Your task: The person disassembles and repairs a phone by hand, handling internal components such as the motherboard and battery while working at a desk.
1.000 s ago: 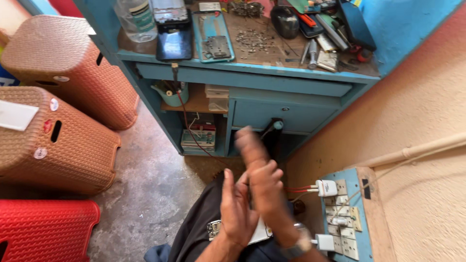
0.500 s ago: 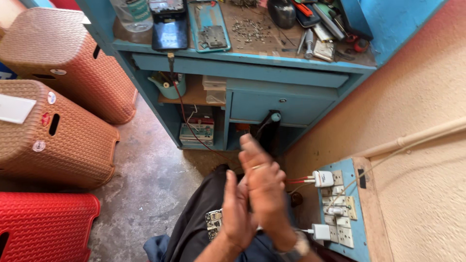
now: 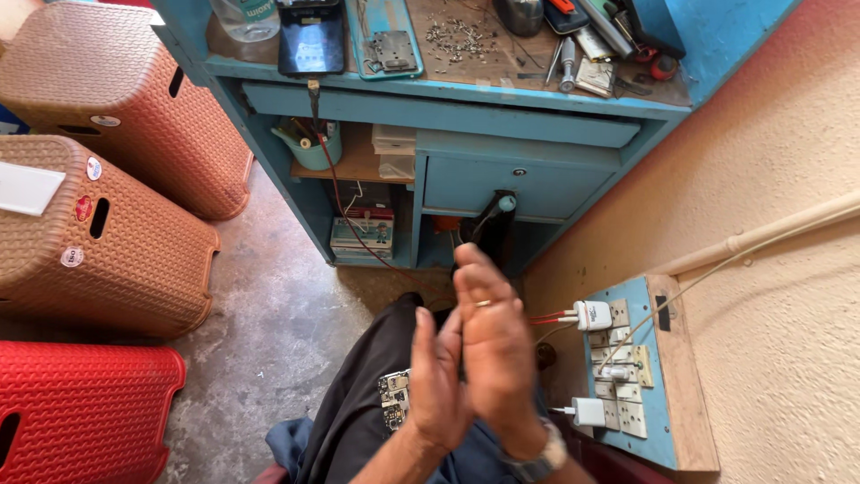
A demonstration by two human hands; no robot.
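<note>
Two hands fill the lower middle of our view, pressed palm to palm over the lap. Our left hand (image 3: 437, 381) lies flat against our right hand (image 3: 491, 345), fingers straight and open, and we see nothing gripped between them. A ring shows on one finger of the right hand, and a metal wristwatch (image 3: 536, 462) sits on that wrist. Just below and left of the hands, a small circuit board (image 3: 394, 399) rests on our dark trousers (image 3: 358, 394), near the left hand but not touching it.

Ahead of us stands a blue worktop (image 3: 430, 90) carrying a dark phone (image 3: 311, 40), a scatter of screws (image 3: 457, 36), and assorted tools at its right end. Below it we see a closed drawer (image 3: 502, 184) and an open shelf holding a green cup (image 3: 315, 148). On our right, a blue switchboard (image 3: 649, 376) on the wall holds two white chargers. On our left stand two brown woven stools (image 3: 98, 233) and a red stool (image 3: 76, 412) on the concrete floor (image 3: 260, 341).
</note>
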